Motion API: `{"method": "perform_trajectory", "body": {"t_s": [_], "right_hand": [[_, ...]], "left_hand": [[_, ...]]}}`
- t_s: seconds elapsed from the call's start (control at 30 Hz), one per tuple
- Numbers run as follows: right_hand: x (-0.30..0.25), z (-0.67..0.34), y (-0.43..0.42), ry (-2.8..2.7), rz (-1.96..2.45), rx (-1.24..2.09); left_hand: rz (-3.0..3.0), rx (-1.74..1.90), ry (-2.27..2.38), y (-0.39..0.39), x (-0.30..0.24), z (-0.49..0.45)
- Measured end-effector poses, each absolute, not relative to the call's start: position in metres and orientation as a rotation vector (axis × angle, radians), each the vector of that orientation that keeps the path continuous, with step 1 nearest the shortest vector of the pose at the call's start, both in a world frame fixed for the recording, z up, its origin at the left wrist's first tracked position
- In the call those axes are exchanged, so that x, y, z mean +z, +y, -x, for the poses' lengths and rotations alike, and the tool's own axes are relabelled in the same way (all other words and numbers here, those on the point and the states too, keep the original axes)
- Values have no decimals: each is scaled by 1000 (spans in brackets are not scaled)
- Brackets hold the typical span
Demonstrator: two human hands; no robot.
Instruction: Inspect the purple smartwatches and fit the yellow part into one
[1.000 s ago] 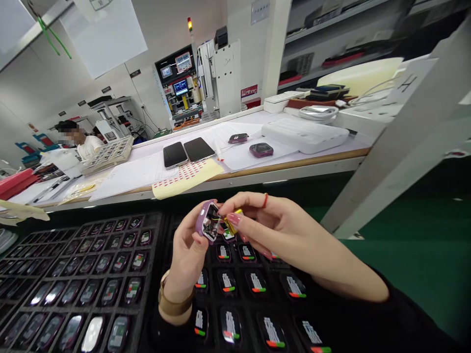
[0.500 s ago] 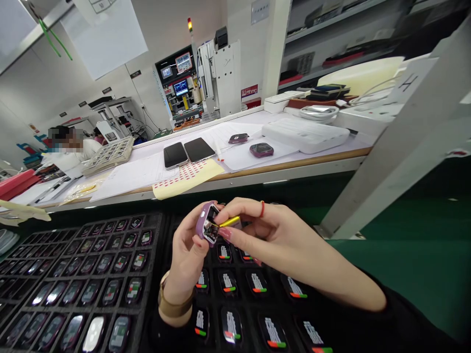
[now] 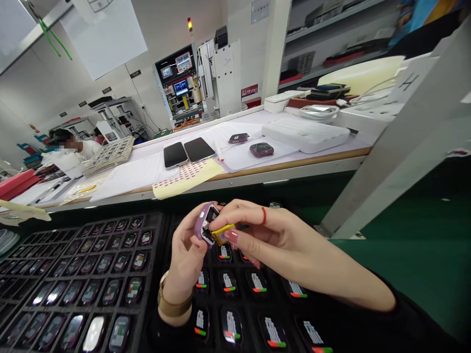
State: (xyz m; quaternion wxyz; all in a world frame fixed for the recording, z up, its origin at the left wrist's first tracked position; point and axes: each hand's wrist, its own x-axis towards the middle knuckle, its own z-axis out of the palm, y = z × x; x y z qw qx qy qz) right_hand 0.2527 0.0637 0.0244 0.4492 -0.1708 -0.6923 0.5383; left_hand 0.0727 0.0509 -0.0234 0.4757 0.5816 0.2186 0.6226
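My left hand [image 3: 185,251] is closed around a purple smartwatch case [image 3: 199,223], held tilted with its open side facing right. Dark and metallic inner parts show inside the case, though details are too small to make out. Between the thumb and fingers of my right hand [image 3: 257,229] is a yellow-wrapped, flat battery [image 3: 222,235]. Its left edge sits at the mouth of the case; whether it touches the inside cannot be told. Below both hands, smartwatch faces [image 3: 228,282] with red and green marks lie in a black tray.
A black foam tray [image 3: 152,260] with rows of purple watches stands at left. On the raised shelf lie two phones [image 3: 175,155], a dotted yellow sheet [image 3: 184,179], two watches [image 3: 261,149] and a white box [image 3: 305,133]. A metal post [image 3: 382,137] rises at right. Another person [image 3: 86,148] sits far left.
My right hand has turned the battery so its broad yellow face shows, and its edge is lower at the case's opening. My left hand and the case have hardly moved.
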Motion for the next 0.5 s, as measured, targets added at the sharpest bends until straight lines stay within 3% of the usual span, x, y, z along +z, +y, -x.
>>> {"method": "perform_trajectory", "body": {"t_s": [0.5], "right_hand": [[19, -243, 65, -1462, 418, 1439]], "left_hand": [[-1336, 1504, 450, 49, -23, -73]]}}
